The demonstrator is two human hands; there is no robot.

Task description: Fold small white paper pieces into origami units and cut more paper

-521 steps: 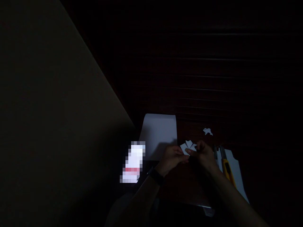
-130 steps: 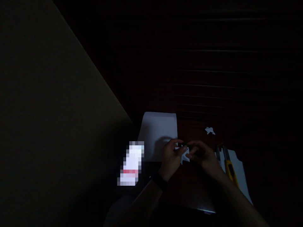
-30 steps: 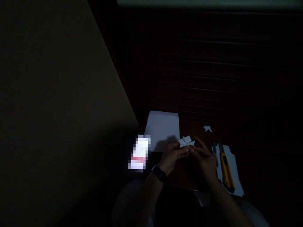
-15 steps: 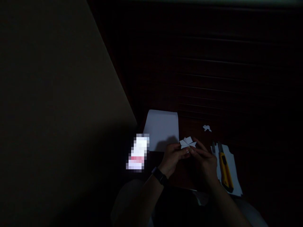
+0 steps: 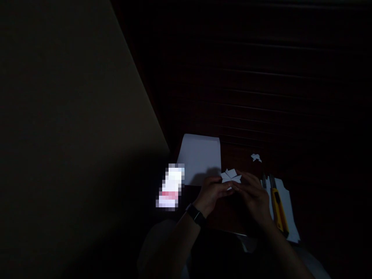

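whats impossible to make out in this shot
Head view, all in dim light:
Folded white paper: lower part hidden by the left hand and right hand gripping it.
Small paper scrap: too small to tell its shape.
Pixelated patch: blurred out.
Yellow cutter: blade state lost in darkness.

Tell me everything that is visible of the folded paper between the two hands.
The folded paper is small and white, with several pointed flaps spreading from a centre, like a pinwheel. It looks like thin, creased paper. The left hand pinches its lower left edge and the right hand its lower right edge, over the dark table. The dim light hides finer folds.
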